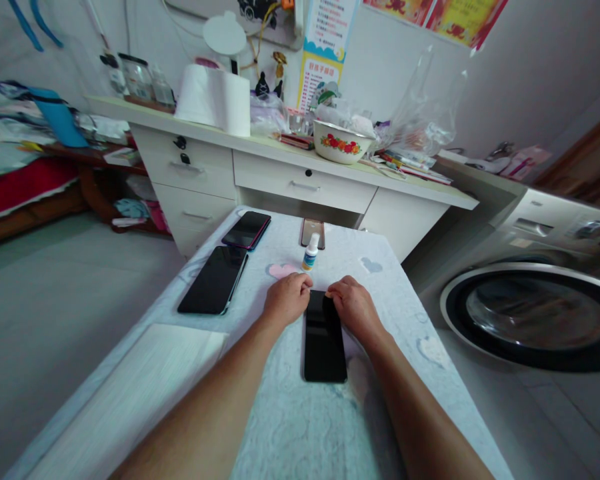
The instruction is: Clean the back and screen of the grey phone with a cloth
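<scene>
A black phone (325, 343) lies face up on a small table covered with a pale patterned cloth (290, 413). My left hand (286, 299) rests with curled fingers at the phone's far left corner. My right hand (354, 303) is curled at the far right corner, fingertips on the phone's top edge. Whether either hand pinches anything small is hidden. A small white bottle with a blue label (311, 253) stands just beyond my hands, beside a pink heart shape (281, 271).
Two more dark phones (214, 279) (247, 229) and a brownish phone (312, 232) lie on the far part of the cloth. A white desk (300, 180) stands behind with a paper roll (214, 98) and a floral bowl (341, 143). A washing machine (535, 313) is at right.
</scene>
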Demonstrator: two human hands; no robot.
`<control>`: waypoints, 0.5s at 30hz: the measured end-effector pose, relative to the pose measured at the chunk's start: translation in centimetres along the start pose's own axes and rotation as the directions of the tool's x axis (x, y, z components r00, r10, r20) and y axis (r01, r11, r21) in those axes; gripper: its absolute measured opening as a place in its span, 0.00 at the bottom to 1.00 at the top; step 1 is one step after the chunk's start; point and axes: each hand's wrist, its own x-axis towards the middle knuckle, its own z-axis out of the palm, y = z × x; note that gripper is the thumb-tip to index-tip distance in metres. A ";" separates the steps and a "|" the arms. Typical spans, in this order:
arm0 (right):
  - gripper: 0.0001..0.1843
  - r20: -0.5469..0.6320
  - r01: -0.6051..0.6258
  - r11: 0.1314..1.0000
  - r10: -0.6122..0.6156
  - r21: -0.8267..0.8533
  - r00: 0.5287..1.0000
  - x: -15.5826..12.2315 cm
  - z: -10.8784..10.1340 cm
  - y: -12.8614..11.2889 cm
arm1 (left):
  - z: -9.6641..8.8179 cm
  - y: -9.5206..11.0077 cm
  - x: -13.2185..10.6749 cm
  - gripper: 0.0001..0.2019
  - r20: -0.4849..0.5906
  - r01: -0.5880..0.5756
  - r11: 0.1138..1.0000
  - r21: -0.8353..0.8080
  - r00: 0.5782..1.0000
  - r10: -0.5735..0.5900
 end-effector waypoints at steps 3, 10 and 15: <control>0.10 -0.010 0.011 1.000 -0.011 -0.003 1.000 0.2 0.5 -0.6 | -0.1 0.1 0.1 0.12 0.008 0.029 1.000 0.000 1.000 -0.029; 0.09 -0.050 0.106 0.994 -0.105 0.018 0.993 0.7 1.7 -1.4 | -0.6 0.4 0.0 0.16 0.043 0.077 0.997 0.000 0.996 -0.077; 0.09 -0.057 0.160 0.986 -0.158 0.035 0.986 0.8 2.0 -1.7 | -0.9 0.5 -0.1 0.19 0.064 0.083 0.996 -0.022 0.995 -0.081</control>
